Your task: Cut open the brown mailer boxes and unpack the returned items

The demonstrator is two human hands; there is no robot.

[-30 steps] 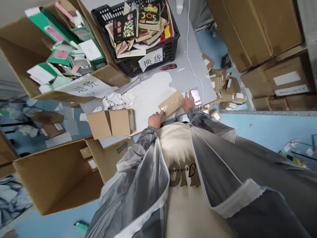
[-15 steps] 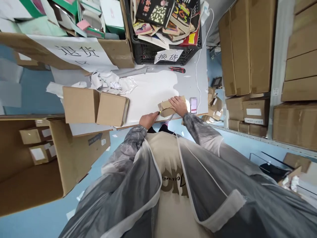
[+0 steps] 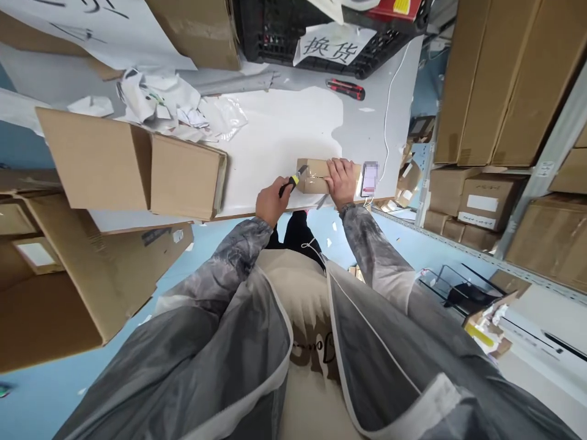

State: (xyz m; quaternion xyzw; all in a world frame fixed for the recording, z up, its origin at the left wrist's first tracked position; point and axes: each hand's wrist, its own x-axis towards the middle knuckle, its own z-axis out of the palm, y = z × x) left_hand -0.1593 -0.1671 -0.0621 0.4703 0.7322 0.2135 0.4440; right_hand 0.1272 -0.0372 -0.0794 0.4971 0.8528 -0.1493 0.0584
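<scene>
My left hand (image 3: 271,201) is closed round a black and yellow utility knife (image 3: 291,183). Its blade points up and right, close to the taped end of a small brown cardboard box (image 3: 315,177); whether it touches the box I cannot tell. My right hand (image 3: 342,179) grips that box from its right side, fingers over the top. The box rests near the front edge of the white table (image 3: 284,131). Just right of my right hand lies a phone (image 3: 369,178) with its screen lit.
Two larger cardboard boxes (image 3: 183,174) stand at the table's left, with crumpled paper (image 3: 153,101) behind them. A red and black utility knife (image 3: 346,89) lies before a black crate (image 3: 275,36). Shelving with cartons (image 3: 477,79) rises on the right; a big open carton (image 3: 114,269) stands at lower left.
The view has come closer to the table. The small box has turned level, and the knife in my left hand has lifted, its blade now angled up beside the box end.
</scene>
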